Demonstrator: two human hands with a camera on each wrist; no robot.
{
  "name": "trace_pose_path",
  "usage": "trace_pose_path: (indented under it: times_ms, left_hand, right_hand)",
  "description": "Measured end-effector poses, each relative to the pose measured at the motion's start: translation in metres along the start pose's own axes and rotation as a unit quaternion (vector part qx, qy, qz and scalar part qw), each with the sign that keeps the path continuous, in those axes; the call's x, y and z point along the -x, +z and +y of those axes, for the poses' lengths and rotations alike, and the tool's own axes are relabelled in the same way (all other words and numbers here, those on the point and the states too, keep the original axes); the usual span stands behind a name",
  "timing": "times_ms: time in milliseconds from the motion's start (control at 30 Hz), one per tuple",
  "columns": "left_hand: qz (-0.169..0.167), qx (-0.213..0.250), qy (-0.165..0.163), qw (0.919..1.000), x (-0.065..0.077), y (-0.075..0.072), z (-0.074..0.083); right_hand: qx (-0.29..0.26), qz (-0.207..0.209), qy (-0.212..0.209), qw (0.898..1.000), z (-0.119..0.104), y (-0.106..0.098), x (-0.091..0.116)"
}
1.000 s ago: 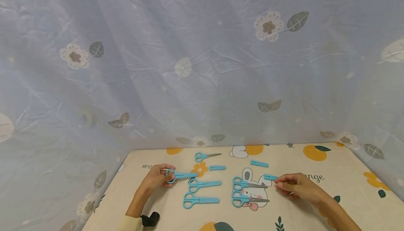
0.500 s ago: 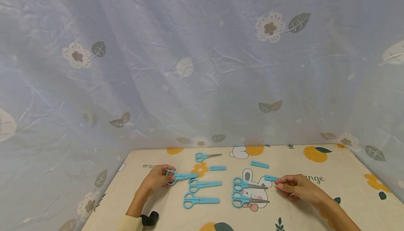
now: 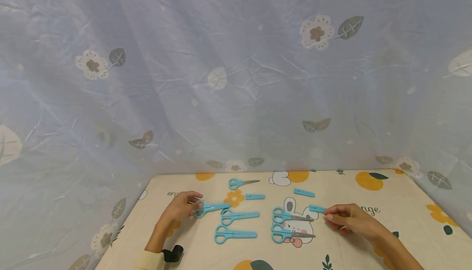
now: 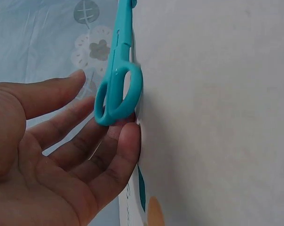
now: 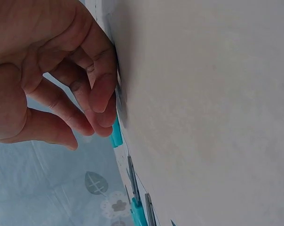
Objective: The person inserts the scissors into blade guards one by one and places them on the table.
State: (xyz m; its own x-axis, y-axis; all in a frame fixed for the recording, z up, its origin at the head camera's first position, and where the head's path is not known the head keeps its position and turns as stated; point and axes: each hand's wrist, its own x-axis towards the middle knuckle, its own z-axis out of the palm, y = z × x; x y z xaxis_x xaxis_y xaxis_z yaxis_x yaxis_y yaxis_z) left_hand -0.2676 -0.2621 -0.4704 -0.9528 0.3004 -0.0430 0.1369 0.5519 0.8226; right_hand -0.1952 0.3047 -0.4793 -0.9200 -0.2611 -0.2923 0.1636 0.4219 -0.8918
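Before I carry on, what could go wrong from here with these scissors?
Bare blades on the two uncapped scissors nearest the right hand point toward it; sweeping inward might graze them. In the left wrist view, the thumb of the left hand stands clear of the capped scissors, so lifting now could let them slip. Their cap sits close to the next capped pair, which might get nudged.
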Motion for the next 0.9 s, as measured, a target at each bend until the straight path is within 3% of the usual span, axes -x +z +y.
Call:
trace_pose_path:
  times_ms: [500,900]
  left_hand:
    - [0.04,-0.039,-0.026,0.9981,0.005,-0.001,0.003]
    - [0.038,-0.04,-0.024,0.9982,0.007,-0.004,0.01]
  right_hand:
    - [-0.002,0.005,-0.009,1.0,0.006,-0.012,-0.002]
    - [0.025,0.057,0.011,0.998,0.001,-0.011,-0.002]
